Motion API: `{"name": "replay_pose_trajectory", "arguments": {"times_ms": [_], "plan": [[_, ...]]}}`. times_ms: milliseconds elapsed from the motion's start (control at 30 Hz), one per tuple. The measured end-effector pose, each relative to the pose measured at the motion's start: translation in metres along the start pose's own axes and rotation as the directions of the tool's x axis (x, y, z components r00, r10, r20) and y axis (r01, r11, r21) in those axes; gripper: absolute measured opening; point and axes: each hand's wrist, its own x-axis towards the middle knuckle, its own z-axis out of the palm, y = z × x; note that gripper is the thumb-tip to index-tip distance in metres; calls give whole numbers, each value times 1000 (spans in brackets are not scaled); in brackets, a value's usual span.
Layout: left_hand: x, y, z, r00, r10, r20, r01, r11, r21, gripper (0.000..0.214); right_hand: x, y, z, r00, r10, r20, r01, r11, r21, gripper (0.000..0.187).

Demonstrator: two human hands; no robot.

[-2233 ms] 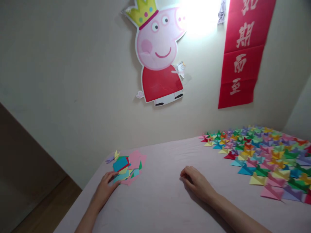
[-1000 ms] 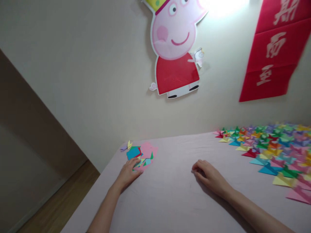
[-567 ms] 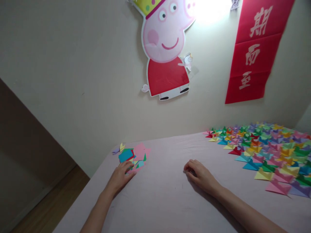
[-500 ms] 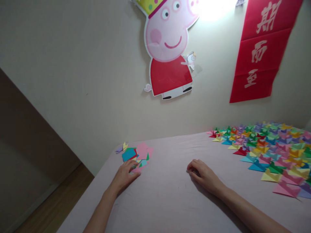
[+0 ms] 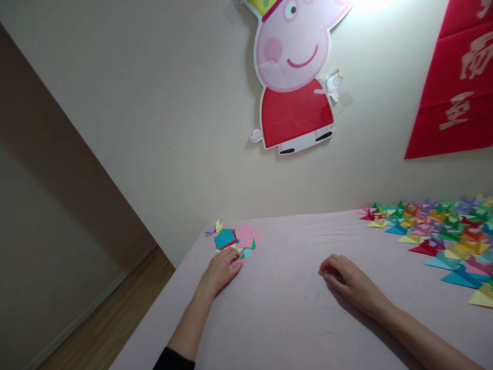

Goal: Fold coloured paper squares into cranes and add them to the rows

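Note:
My left hand [image 5: 222,269] rests at the near edge of a loose pile of coloured paper pieces [image 5: 245,235], with its thumb and fingers apart. Its fingertips reach the lower papers; no sheet is seen gripped. In the pile are pink, blue, red, green and light-blue pieces, with a blue sheet [image 5: 225,239] on the left side. Farther right, my right hand [image 5: 345,277] lies on the cloth, fingers loosely curled in toward the thumb. Nothing shows in it, and its palm is hidden.
Many folded paper birds [image 5: 427,247] stand in rows at the right. Two small folded papers, one yellow [image 5: 219,226], one purple [image 5: 210,230], sit behind the pile. The pale cloth-covered surface [image 5: 285,324] meets a wall with a pig cutout [image 5: 296,115] and red banner [image 5: 435,108].
The view has swung left, so everything appears farther right, and a black sleeve end now shows on the left arm. Both hands keep about the same place and pose.

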Motion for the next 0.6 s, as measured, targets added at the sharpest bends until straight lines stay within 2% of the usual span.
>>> {"name": "replay_pose_trajectory", "arguments": {"times_ms": [167,333,433,600], "plan": [[11,2,8,999,-41,-25,42,999,36,28,0,4,4,1000,1,-18,-1,1000,10,16],[66,-15,8,985,-167,-43,171,979,110,32,0,5,5,1000,-6,-16,6,1000,-6,14],[96,-23,12,978,-210,-1,208,965,162,40,0,4,5,1000,6,-10,-6,1000,-3,15],[107,-17,31,971,-238,34,223,943,245,35,0,3,6,1000,19,2,-19,1000,-7,15]]}}
